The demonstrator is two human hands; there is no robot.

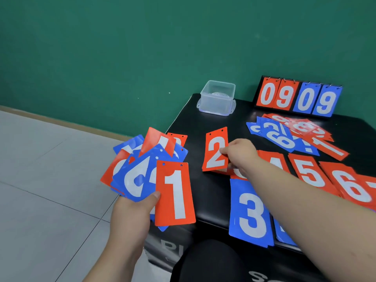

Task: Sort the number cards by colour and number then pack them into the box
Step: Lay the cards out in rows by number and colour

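Right hand [240,153] pinches the red 2 card [215,151] near the black table's [203,192] left edge. Left hand [130,216] grips a mixed fan of cards [140,171], red 1 card [175,194] foremost. Advise laying the 2 square, leaving room leftward for the 1; the box [217,97] stands at the far left corner.

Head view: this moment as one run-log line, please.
left hand: holds card fan | right hand: pinches red 2 card | clear box: no cards inside

Box [217,98] behind cards [215,152] on table [211,192]
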